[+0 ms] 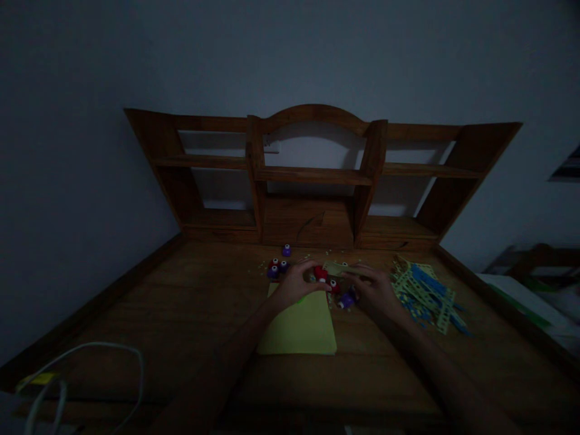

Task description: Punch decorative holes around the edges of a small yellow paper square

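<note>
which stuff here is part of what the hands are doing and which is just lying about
Likely part of it:
red piece, in the left hand
pale strip, in the right hand
purple pieces, nearby
strip pile, similar pale strips
yellow pad, near the left hand

Probably just lying about:
white cable
yellow item, too dim to identify

pale strip (334, 269) partly hidden, cable (102, 344) cut off

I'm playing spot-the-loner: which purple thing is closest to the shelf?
The purple piece standing by itself at the back, nearest the wooden shelf; the other purple ones sit farther forward.
</note>
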`<state>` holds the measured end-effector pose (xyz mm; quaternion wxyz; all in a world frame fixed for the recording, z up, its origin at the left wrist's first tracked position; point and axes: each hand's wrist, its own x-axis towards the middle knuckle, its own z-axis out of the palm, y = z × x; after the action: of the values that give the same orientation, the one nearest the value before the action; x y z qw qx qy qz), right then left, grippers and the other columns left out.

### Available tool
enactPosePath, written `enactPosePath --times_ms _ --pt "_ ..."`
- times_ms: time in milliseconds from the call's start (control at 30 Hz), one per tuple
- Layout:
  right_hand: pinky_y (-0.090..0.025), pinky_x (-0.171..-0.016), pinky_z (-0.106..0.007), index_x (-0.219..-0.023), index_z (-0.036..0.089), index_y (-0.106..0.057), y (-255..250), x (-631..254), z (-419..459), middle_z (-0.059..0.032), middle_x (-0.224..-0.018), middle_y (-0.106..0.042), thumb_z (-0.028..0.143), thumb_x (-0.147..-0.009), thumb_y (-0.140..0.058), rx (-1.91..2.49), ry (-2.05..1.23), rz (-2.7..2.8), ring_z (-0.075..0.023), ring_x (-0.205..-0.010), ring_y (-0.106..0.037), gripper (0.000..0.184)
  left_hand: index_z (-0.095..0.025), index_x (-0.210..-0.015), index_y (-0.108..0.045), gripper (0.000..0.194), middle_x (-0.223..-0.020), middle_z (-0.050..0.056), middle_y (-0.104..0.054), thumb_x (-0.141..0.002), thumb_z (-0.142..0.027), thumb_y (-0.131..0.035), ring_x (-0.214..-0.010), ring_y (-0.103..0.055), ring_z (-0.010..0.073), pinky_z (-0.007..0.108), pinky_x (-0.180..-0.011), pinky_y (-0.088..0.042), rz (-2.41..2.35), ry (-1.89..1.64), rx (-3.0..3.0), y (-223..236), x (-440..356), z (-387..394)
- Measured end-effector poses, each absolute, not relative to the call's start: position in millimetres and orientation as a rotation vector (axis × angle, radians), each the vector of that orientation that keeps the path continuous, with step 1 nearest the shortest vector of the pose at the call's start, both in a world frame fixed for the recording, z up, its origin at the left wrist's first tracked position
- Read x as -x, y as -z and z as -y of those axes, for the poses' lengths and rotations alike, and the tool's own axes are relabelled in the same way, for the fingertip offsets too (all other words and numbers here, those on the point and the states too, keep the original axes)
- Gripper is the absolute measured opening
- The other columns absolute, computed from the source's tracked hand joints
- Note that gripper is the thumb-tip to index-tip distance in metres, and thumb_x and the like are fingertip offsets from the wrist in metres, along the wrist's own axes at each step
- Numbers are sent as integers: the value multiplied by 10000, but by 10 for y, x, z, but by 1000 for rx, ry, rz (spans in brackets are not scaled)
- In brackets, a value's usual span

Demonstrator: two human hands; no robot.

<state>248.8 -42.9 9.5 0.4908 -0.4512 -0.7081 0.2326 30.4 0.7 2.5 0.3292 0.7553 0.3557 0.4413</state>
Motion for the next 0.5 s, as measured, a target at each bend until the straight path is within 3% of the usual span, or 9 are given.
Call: enactPosePath --times_ms 500 --pt "-397 -550 -255 -750 166 -677 -76 -2479 444 -26 -679 -616 454 -818 -576 1235 -608 1630 -163 -613 -534 313 -183 -955 -658 395 -994 55 -645 -627 -356 -793 -981 -566 221 326 -872 -412 -851 -1128 -2056 -44 -313 22"
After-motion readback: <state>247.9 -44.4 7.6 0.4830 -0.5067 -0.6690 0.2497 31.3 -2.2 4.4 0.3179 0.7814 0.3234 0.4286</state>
